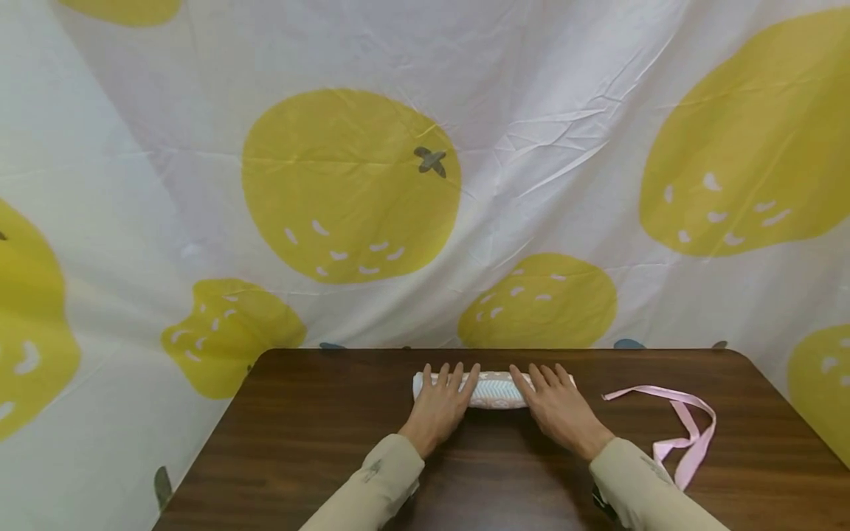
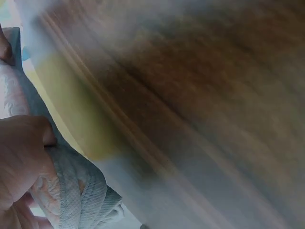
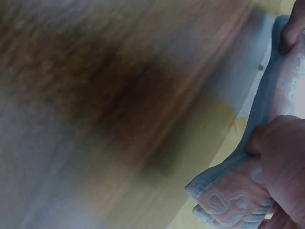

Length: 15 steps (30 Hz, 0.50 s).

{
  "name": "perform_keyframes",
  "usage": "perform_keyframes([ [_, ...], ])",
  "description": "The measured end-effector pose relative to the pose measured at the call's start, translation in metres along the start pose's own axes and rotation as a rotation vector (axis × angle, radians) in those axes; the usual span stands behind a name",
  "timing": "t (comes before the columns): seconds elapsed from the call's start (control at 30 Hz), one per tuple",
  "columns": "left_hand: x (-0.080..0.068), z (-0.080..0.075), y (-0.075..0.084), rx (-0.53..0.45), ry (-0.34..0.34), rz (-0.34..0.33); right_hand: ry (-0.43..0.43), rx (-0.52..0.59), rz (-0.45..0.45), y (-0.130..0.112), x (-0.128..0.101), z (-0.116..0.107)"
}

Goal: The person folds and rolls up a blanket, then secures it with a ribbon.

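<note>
A rolled towel [image 1: 496,391] in pink, white and pale blue lies crosswise near the table's far edge. My left hand [image 1: 437,413] rests on its left part and my right hand [image 1: 564,414] on its right part, fingers stretched over the top. The left wrist view shows layered, spiralled cloth at the roll's end [image 2: 78,186], with the thumb against its near side. On the other side, in the right wrist view, a loose-looking towel corner [image 3: 233,200] sticks out past the hand. The towel's underside is hidden.
A pink ribbon [image 1: 697,450] lies in a loose curve on the dark wooden table [image 1: 319,442], right of the right hand. Behind the table hangs a white curtain [image 1: 212,192] with yellow fruit prints.
</note>
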State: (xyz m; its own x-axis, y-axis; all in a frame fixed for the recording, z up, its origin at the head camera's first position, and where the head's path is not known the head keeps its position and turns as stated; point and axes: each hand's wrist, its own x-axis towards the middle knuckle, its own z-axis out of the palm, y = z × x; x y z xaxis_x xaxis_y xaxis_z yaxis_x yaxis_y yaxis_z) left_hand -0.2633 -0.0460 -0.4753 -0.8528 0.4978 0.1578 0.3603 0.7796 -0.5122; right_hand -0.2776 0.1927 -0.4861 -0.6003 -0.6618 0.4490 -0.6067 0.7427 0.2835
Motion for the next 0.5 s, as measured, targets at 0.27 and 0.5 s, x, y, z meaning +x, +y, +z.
perform_keyframes([
  [0.27, 0.004, 0.006, 0.009, -0.002, -0.095, -0.003, -0.072, 0.057, 0.037, -0.002, -0.003, 0.013],
  [0.5, 0.000, 0.007, 0.013, -0.031, -0.149, -0.011, -0.136, 0.140, 0.052, -0.002, -0.006, 0.011],
])
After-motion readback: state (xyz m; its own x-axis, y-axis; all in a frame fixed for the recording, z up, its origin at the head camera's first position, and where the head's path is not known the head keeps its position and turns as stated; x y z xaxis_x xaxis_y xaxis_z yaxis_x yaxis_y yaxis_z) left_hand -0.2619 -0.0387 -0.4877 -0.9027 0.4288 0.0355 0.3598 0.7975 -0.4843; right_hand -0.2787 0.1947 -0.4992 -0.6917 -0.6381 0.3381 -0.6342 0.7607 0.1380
